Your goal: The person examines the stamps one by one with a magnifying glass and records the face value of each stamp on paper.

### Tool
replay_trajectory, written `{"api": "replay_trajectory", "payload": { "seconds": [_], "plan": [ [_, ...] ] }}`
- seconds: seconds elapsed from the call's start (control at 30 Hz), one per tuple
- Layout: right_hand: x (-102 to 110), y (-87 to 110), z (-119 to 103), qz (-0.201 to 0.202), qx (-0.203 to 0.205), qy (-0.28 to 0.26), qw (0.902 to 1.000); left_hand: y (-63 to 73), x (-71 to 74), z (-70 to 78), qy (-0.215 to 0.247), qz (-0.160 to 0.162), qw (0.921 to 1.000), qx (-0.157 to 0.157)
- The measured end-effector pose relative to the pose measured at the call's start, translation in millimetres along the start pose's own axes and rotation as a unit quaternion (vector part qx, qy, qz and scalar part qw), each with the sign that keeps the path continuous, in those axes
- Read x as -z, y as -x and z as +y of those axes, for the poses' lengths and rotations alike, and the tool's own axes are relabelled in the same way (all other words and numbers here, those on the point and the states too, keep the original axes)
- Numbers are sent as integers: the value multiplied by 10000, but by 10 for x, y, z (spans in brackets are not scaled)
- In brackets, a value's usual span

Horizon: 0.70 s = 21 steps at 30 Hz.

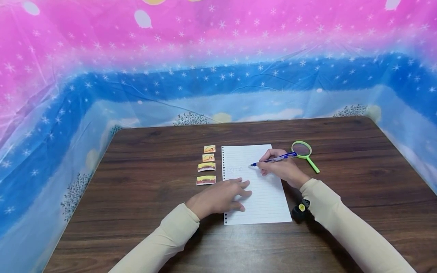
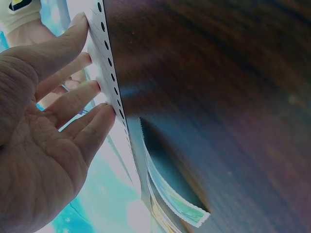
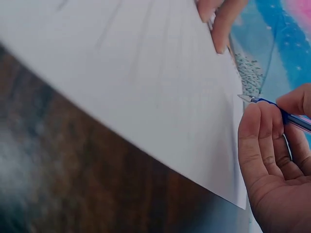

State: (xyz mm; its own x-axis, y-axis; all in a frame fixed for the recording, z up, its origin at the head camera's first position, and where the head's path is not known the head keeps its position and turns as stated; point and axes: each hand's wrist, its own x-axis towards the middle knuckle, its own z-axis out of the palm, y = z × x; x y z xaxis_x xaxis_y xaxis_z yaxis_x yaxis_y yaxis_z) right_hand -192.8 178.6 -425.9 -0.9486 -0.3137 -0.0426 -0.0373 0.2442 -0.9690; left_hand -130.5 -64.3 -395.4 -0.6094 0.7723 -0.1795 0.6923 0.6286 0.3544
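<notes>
A lined sheet of paper point(image 1: 263, 204) with punched holes down its left edge lies on the wooden table. My right hand point(image 1: 281, 168) pinches a blue pen point(image 1: 273, 159) between thumb and fingers, its tip close over the upper part of the sheet. Faint handwriting point(image 1: 235, 169) runs along a line left of the tip. Spread fingers of my left hand point(image 1: 222, 195) rest on the sheet's left side. In the left wrist view those fingertips point(image 2: 108, 110) press beside the row of holes. The right wrist view shows the pen point(image 3: 291, 116) above curled fingers.
Several small stamps point(image 1: 206, 180) stand in a column left of the sheet, some with curled edges. A green magnifying glass point(image 1: 313, 165) lies to the right, beyond my right hand. Behind the wooden table point(image 1: 146, 159) hangs a pink and blue snowflake cloth point(image 1: 218, 76).
</notes>
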Motion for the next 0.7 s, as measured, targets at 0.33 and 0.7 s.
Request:
{"api": "replay_trajectory", "payload": {
  "seconds": [0.33, 0.7],
  "plan": [
    [-44, -20, 24, -21, -186, 50, 9998, -6, 0, 5, 26, 24, 10000, 14],
    [-30, -4, 32, -213, -61, 59, 9997, -17, -15, -3, 48, 26, 10000, 25]
  ]
}}
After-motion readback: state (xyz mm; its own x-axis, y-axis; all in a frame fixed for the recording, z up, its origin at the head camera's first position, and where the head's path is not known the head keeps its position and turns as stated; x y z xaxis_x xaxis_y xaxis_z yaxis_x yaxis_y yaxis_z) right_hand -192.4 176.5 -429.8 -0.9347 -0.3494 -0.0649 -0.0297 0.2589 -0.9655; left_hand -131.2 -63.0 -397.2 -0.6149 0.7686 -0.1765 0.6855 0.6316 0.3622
